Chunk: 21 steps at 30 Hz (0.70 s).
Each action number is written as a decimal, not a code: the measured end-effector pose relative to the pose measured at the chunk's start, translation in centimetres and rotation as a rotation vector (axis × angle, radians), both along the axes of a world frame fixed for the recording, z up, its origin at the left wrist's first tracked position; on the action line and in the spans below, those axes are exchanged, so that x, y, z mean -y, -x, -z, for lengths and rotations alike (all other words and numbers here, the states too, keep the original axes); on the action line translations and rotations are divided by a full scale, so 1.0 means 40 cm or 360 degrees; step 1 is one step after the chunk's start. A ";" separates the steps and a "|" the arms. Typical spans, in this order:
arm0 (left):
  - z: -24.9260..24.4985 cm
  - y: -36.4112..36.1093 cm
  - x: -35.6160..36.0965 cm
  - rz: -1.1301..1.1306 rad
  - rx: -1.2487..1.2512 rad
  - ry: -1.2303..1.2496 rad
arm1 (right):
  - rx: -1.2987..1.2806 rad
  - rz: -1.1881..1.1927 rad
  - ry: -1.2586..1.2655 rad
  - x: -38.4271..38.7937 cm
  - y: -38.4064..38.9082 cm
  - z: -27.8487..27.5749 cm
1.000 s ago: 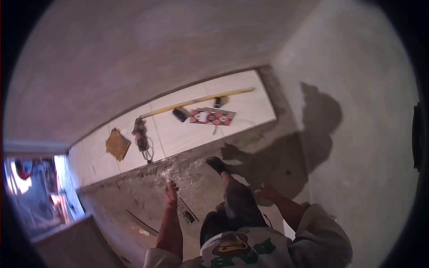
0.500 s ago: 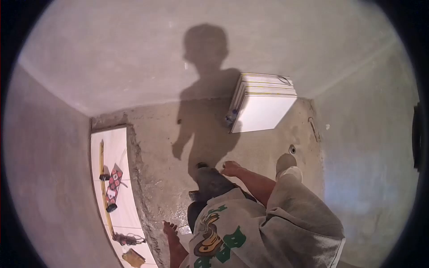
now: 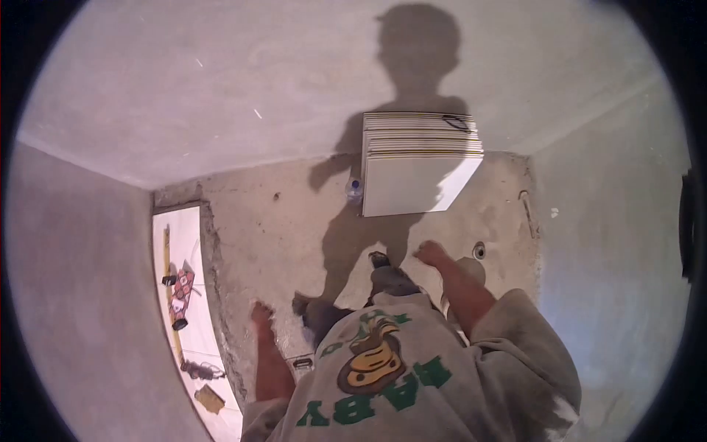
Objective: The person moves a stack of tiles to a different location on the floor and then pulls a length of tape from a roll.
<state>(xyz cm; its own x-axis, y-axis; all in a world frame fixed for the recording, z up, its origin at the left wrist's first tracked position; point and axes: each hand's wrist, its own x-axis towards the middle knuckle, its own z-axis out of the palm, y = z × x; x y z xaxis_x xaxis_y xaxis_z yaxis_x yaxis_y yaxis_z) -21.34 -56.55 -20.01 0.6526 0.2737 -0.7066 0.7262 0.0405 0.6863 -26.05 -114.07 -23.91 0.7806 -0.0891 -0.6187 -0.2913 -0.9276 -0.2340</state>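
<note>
My left hand [image 3: 261,312] hangs over the concrete floor at the lower left, slightly smeared, fingers loosely apart with nothing visible in them. On the other side, my right hand [image 3: 430,253] hangs loosely open in front of my body, also without a visible object. It is nearest to a stack of white tiles [image 3: 412,184] standing against the far wall, but apart from it. A dark loop [image 3: 456,123] rests on the stack's top edges. Beside the stack's left side stands a clear bottle [image 3: 354,191] with a blue cap.
White tiles [image 3: 190,247] line the left edge, bearing a long yellow bar [image 3: 168,258], a red patterned object with black ends [image 3: 181,293], a dark corded item [image 3: 201,370] and a yellowish block [image 3: 209,398]. A round drain [image 3: 479,250] sits at right.
My view and body have shifted, and my shadow has moved right over the tile stack. Both hands have swung, still without visible objects. The bottle now shows more clearly.
</note>
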 end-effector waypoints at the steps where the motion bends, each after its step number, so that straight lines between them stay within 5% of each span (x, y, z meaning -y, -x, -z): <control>1: -0.137 -0.019 0.195 -0.0116 -0.0266 -0.0091 | -0.0018 0.0575 -0.0181 0.004 -0.043 -0.241; 3: 0.101 0.045 0.279 0.0283 -0.0090 -0.0056 | 0.0333 0.0752 -0.0149 0.110 -0.024 -0.215; 4: -0.072 0.044 0.410 0.0805 0.0004 -0.0449 | 0.0317 0.0741 -0.0152 0.158 -0.019 -0.216; 5: -0.096 0.050 0.470 0.0944 0.0062 -0.0432 | 0.0217 0.0791 -0.0156 0.204 -0.004 -0.228; 10: -0.113 0.019 0.502 0.0883 0.0044 -0.0382 | -0.0067 0.0803 0.0023 0.284 -0.001 -0.366; 13: -0.061 -0.027 0.419 0.0645 -0.0034 -0.0400 | 0.0228 0.0304 0.0276 0.331 0.063 -0.198; 15: 0.066 -0.050 0.330 0.0496 -0.0028 -0.0481 | 0.0136 0.0478 0.0207 0.326 0.005 -0.271; 19: -0.116 -0.072 0.401 0.0329 -0.0080 -0.0529 | 0.0011 0.0489 0.0075 0.361 -0.100 -0.290; 21: -0.163 -0.088 0.479 0.0336 -0.0121 -0.0603 | 0.0150 0.0550 0.0151 0.435 -0.179 -0.165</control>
<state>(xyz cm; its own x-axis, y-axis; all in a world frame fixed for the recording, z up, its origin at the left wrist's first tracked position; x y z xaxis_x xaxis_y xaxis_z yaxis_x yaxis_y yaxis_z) -17.81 -75.72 -13.48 0.6721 0.3890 -0.6300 0.7404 -0.3584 0.5686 -18.89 -131.48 -17.31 0.7476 -0.4109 -0.5218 -0.5724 -0.7971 -0.1925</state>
